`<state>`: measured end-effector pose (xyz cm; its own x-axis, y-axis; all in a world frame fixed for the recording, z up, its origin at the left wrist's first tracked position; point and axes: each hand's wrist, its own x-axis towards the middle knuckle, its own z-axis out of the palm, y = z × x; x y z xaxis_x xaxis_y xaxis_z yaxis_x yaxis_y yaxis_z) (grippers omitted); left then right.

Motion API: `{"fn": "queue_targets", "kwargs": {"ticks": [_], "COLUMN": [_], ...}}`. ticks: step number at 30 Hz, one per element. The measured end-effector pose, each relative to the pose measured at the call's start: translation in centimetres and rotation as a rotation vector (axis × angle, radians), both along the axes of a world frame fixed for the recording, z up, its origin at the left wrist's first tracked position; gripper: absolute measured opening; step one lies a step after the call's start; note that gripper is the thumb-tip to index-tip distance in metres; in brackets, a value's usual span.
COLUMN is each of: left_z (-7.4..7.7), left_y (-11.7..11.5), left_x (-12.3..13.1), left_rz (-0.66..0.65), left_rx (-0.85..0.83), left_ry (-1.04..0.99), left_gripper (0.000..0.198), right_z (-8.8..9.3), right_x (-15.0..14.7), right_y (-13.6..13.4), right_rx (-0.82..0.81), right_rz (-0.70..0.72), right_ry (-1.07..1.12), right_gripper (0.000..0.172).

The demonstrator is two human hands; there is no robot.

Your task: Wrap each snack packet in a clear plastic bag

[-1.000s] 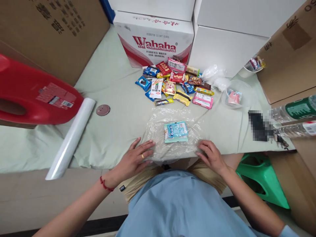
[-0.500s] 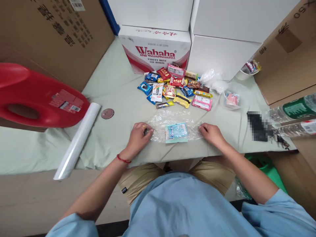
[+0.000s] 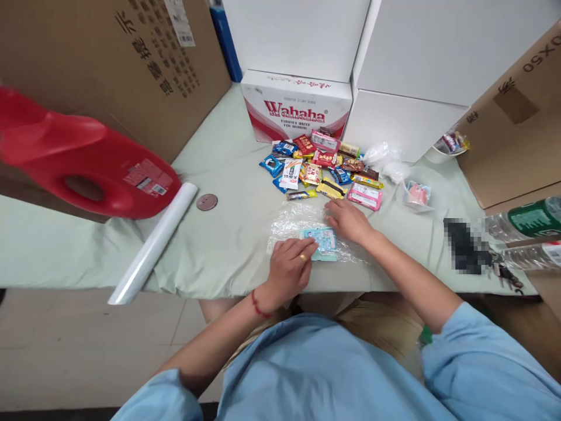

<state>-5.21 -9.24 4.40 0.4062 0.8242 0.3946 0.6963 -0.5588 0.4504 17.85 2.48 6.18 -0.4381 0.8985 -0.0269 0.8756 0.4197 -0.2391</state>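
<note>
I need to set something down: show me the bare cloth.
Bare cloth lies between the white roll and the plastic film, and again between the right forearm and the black pixelated object. Crowded: the snack heap before the Wahaha box, and the blue packet, left hand over it, right hand beside it.

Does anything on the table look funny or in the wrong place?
Yes, a bit: the long, shiny white roll lies slanted, its near end seemingly poking past the edge of the pale green cloth-covered table. The thin, clear plastic sheet under the flat, light-blue packet is wrinkled, not smooth.
</note>
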Motion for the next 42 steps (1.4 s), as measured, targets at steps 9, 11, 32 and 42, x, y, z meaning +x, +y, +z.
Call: {"fn": "queue_targets", "kwargs": {"ticks": [9,11,32,42], "left_z": [-3.4,-3.4,-4.5,-4.4], "left_y": [2.9,2.7,0.6,3.0], "left_x": [2.9,2.9,-4.2,-3.1], "left_rz": [-0.045,-0.044,0.578,0.706], "left_rx": [0.048,0.046,-0.119,-0.333], "left_ry": [0.343,0.331,-0.400,-0.242], "left_gripper": [0.038,0.037,0.025,0.045], "right_z": [1.3,2.3,-7.4,-7.1], "right_x": [-3.2,-2.6,-3.0,-4.0], "right_y": [3.7,2.3,-11.9,-12.8], "right_rx": [-0.242,-0.167,0.198,0.148], "right_rz": [-0.070,-0.023,0.084,0.148], "right_ry": [-0.114,-0.098,0.272,0.205], "right_gripper": [0.016,0.015,0.042,0.048]}}
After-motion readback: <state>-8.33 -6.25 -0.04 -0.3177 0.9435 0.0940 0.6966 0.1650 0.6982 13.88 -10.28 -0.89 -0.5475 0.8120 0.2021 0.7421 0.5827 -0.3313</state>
